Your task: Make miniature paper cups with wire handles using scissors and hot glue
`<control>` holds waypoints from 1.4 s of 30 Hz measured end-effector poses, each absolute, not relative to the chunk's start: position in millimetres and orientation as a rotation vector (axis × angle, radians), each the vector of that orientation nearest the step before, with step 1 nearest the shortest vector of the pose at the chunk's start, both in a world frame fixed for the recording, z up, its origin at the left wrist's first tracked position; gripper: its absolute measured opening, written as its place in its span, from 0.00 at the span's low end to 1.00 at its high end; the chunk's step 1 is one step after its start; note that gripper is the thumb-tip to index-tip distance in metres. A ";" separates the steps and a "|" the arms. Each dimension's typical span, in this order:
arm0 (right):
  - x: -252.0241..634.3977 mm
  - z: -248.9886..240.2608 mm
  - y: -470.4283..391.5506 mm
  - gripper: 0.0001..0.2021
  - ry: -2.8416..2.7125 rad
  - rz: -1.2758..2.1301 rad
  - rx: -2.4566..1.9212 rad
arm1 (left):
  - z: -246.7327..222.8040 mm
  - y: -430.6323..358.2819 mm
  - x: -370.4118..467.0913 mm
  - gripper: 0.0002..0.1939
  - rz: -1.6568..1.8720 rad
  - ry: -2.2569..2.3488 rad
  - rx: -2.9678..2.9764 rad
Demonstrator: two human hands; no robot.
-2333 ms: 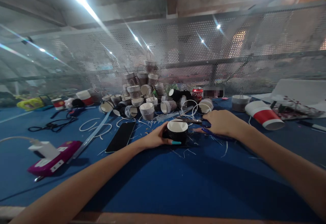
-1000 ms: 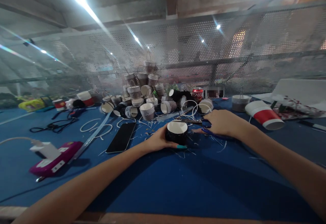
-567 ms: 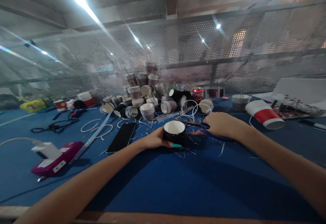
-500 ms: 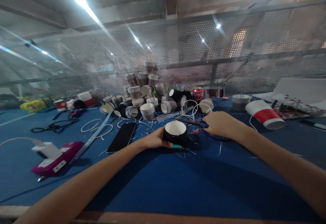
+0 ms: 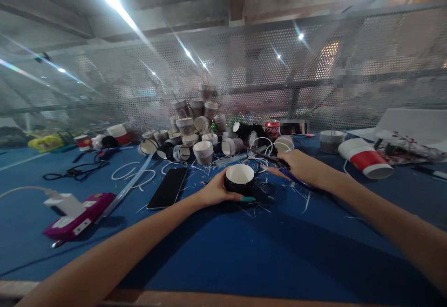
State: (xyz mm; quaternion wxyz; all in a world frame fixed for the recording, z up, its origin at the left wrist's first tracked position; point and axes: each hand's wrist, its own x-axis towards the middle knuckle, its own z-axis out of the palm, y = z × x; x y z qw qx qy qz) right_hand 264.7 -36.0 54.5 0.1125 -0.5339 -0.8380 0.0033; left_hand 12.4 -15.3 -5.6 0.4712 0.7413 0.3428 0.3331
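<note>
A small paper cup [image 5: 240,175], white inside and wrapped in black outside, stands upright near the middle of the blue table. My left hand [image 5: 220,190] is closed round its left side, the thumb with a teal nail across the front. Just right of the cup, my right hand [image 5: 296,167] grips a pair of scissors [image 5: 270,157], dark blades pointing left and a blue handle below the palm. The blades are beyond the cup's right rim, and a thin dark strand seems to show between. White and dark thread clippings lie around the cup.
Behind stand stacked wrapped cups [image 5: 203,152], white cord loops [image 5: 262,145] and a red can [image 5: 272,128]. To the left lie a phone [image 5: 167,188], a purple power strip [image 5: 79,217] and black cables [image 5: 75,172]. Red-and-white cups [image 5: 366,159] lie at right.
My right hand has shifted slightly right, and the scissors have tilted, their blades now farther back and higher in view. The cup stays in my left hand, nearly unmoved.
</note>
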 end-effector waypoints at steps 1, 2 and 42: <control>262.4 55.9 -38.3 0.19 -2.463 -0.052 -1.628 | -6.1 -15.1 12.9 0.43 0.839 0.855 1.808; 260.5 56.8 -40.2 0.20 -2.471 -0.121 -1.688 | -6.4 -14.9 13.2 0.42 0.856 0.870 1.800; 257.7 47.0 -36.8 0.28 -2.646 -0.527 -1.742 | 1.7 -21.4 13.9 0.39 0.872 0.781 1.697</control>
